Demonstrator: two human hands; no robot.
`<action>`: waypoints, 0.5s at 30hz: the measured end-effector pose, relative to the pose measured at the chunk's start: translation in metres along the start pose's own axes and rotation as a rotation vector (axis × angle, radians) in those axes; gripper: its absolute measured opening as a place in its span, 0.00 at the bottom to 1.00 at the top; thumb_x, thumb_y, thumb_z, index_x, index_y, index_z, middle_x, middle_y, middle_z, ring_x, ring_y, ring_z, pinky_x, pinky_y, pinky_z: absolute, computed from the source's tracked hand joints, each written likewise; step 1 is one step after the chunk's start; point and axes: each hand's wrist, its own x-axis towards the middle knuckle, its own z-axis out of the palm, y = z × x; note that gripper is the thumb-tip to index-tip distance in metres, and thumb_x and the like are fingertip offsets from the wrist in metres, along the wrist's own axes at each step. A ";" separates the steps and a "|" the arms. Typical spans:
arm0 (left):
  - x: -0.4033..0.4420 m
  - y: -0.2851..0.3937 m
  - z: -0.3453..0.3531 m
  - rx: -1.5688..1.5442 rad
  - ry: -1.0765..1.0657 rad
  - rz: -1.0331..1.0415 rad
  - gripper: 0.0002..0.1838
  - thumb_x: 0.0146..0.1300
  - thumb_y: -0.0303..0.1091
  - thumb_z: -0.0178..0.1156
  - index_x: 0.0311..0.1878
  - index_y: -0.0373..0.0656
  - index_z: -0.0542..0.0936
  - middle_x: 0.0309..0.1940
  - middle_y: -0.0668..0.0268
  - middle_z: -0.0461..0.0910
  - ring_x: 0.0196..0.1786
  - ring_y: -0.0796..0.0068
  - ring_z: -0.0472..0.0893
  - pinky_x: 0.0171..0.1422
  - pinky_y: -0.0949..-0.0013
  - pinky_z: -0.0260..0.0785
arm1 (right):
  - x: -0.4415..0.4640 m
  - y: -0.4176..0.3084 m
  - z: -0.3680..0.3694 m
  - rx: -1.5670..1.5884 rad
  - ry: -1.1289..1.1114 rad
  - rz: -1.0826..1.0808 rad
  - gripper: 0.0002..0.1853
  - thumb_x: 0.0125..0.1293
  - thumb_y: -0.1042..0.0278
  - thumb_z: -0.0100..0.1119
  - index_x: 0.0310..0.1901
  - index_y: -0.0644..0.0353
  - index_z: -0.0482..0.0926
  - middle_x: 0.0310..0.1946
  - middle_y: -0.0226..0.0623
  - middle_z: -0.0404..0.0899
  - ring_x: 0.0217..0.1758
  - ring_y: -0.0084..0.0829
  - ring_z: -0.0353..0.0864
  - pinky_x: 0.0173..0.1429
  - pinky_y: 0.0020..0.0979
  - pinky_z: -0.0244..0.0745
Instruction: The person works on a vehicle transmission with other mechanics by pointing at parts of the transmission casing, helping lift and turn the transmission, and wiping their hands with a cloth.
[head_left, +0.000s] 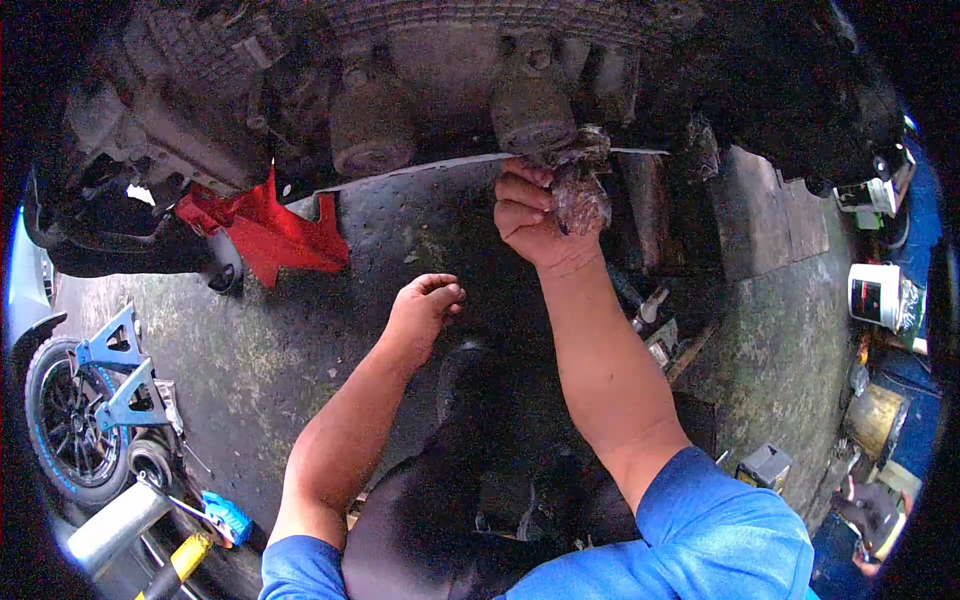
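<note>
- The right hand (540, 220) is raised to the far middle of the scene, up at the underside of a vehicle (165, 130), its fingers curled in toward the palm.
- Crumpled clear wrap (582, 205) touches that hand on its right side (whether the fingers pinch it, I cannot tell).
- Just beyond the fingertips hangs the right cylinder (533, 105), a dull, grimy part under the vehicle; whether the fingers touch it is unclear.
- The left cylinder (370, 125), much like it, hangs to the left, apart from both hands.
- The left hand (430, 303) is nearer and further left, above the dark floor (395, 235), with its fingers bent and the thumb close to them; I cannot tell whether it pinches anything.
- A red piece (270, 230) shows at the far left, beneath the vehicle's edge.
- On the near left stands a wheel (50, 425) with a blue bracket (125, 355) beside it, and nearer still a yellow-and-black bar (182, 565).
- Along the right side is a white bucket (872, 295) with a dark label (its lettering too small to read).
</note>
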 end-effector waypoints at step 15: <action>-0.002 -0.006 0.004 -0.002 0.004 -0.043 0.14 0.63 0.28 0.60 0.51 0.33 0.75 0.39 0.63 0.80 0.35 0.79 0.77 0.42 0.75 0.71 | 0.001 -0.003 -0.007 0.028 0.006 0.017 0.11 0.60 0.61 0.58 0.36 0.59 0.73 0.25 0.30 0.69 0.25 0.23 0.68 0.27 0.24 0.66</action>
